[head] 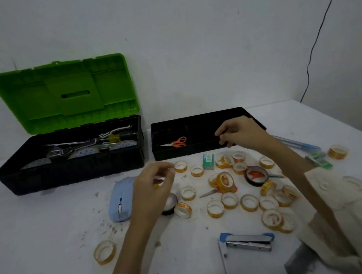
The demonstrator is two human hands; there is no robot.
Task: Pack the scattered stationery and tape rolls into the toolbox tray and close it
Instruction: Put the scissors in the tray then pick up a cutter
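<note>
The black toolbox tray (200, 149) stands on the white table with orange scissors (176, 142) in its left compartment. My right hand (241, 132) hovers over the tray's right compartment, fingers loosely curled with nothing visible in them. My left hand (153, 187) is raised over the table and pinches a small clear tape roll (159, 179). Several yellow-edged tape rolls (228, 201) lie scattered in front of the tray, along with a black tape roll (256, 175) and a green staple box (208, 161).
The toolbox (70, 172) stands at the left, green lid (63, 93) up, holding tools and tape. A blue mouse (120, 200) lies under my left hand. A stapler (247, 240) lies near the front edge. Blue pens (298, 145) lie at the right. A cable (315, 39) hangs on the wall.
</note>
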